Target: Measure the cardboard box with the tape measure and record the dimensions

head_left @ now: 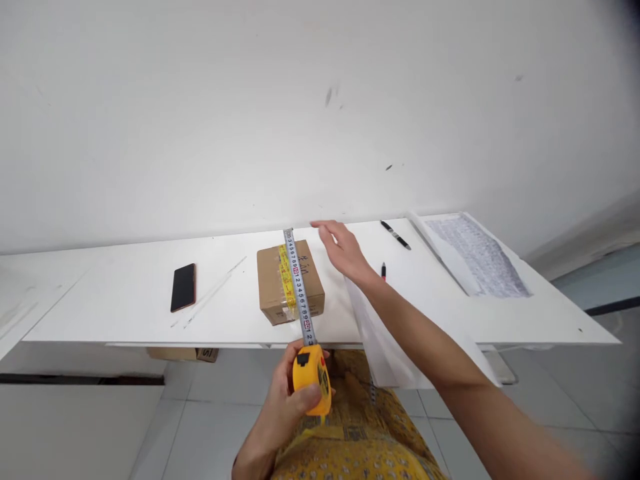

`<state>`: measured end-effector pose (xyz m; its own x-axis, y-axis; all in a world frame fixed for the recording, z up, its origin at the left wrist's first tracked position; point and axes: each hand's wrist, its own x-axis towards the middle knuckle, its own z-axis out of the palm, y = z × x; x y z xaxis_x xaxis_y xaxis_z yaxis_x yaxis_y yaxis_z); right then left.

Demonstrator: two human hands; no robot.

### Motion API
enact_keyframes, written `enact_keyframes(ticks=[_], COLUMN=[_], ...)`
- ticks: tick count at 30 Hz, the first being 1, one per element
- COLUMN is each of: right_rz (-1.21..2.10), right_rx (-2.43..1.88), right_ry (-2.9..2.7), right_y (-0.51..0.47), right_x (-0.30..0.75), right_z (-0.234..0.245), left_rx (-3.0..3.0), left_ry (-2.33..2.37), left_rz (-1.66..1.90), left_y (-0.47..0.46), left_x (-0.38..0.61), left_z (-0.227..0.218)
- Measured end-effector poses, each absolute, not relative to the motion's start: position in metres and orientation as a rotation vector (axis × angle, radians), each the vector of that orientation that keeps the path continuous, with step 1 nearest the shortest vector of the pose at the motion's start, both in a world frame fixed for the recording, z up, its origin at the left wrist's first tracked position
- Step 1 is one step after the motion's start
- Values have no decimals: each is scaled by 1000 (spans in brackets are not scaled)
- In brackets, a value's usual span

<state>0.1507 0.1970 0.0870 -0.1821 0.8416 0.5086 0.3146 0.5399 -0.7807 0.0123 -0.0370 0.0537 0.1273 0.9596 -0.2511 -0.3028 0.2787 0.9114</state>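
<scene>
Yellow tape measure (306,379) is gripped in the left hand (281,402), lower centre, its blade (300,293) stretched across a cardboard box (270,283) mid-frame; the right hand (345,249) is held loosely extended beside it.

A brown cardboard box (270,277) sits mid-depth on the white tabletop (125,293). Over it, a silver metal tape blade (299,283) runs from near the back edge to a yellow plastic tape measure (311,380) beyond the front edge. Left lies a black rectangular phone (183,288); right, a slim black-and-silver pen (395,235) near the back edge, then a handwritten white paper sheet (477,257).
</scene>
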Motion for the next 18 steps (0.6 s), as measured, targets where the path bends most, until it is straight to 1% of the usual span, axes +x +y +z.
enact_keyframes(ticks=[2,6,16,18], right_rz=[755,900,1153,1246], right_rx=[-966,-1008,-1097,-1087], right_ry=[-1854,-1982,-1873,-1822], right_y=[215,234,246,246], right_x=[137,110,93,92], right_z=[91,84,71,67], left_rx=[801,738,641,600], left_ry=[1025,1053,1024,1006], left_rz=[1105,1123,1114,1117], left_y=[-33,-27,-35,-37], left_x=[19,26,28,29], left_z=[57,66,67,68])
